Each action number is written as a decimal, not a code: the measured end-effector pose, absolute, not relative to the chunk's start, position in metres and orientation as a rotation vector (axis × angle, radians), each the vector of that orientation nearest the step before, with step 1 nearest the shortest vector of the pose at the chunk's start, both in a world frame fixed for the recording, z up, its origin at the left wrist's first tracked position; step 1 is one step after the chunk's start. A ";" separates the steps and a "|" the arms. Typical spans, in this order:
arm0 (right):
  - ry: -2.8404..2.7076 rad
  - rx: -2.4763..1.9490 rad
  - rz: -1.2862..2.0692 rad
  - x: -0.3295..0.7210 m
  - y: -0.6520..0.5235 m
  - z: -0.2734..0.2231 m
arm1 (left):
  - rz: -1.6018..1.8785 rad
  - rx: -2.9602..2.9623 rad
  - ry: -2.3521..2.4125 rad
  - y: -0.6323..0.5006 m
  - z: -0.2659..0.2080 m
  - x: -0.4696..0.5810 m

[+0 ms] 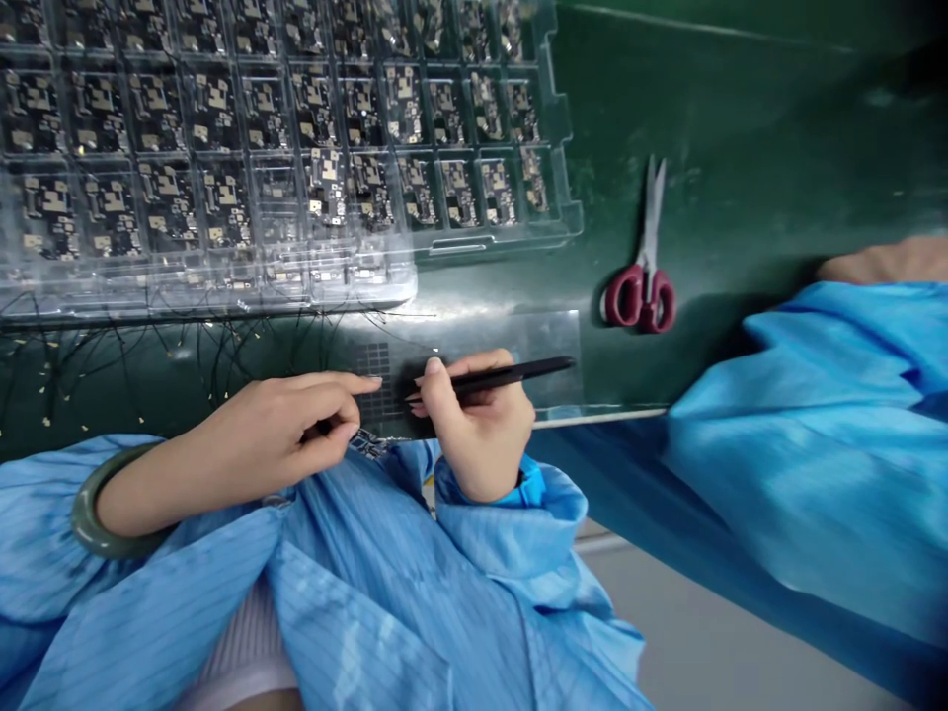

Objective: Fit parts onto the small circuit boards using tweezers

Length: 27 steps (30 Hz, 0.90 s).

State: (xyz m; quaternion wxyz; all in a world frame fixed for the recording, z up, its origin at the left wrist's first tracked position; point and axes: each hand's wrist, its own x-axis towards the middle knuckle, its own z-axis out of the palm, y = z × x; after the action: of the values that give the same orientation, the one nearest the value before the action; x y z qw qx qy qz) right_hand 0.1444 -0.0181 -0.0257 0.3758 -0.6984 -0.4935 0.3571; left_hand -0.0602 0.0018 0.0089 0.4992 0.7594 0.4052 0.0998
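Observation:
My right hand (481,425) grips black tweezers (518,373), their tips pointing left over a clear sheet (555,341). Small dark rectangles (376,357) sit in a grid on that sheet. Across from the tweezer tips, my left hand (296,420) reaches its index finger onto the grid, with the thumb apart below it. A tiny dark spot shows at that fingertip; I cannot tell what it is. Part of a circuit board (366,444) shows at the table edge below my left hand, mostly hidden.
Clear plastic trays (489,242) of small circuit boards fill the back left. Thin black cables (199,346) with tiny connectors lie in front of them. Red-handled scissors (641,291) rest on the green table (741,128). Another person's blue sleeve (836,375) is at the right.

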 end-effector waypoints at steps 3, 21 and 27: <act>-1.297 -1.774 0.925 0.145 -0.018 -0.027 | 0.257 1.847 0.974 0.002 0.009 -0.060; -1.195 -1.707 0.872 0.143 -0.020 -0.031 | 0.133 1.772 0.994 0.005 0.014 -0.060; -1.303 -1.736 0.749 0.139 -0.021 -0.034 | 0.144 1.778 0.994 0.006 0.013 -0.059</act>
State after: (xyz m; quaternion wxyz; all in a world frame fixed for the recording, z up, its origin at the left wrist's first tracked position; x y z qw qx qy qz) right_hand 0.1392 -0.0212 -0.0341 0.4104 -0.6894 -0.5175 0.2976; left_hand -0.0594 0.0056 0.0131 0.5225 0.7423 0.4151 0.0603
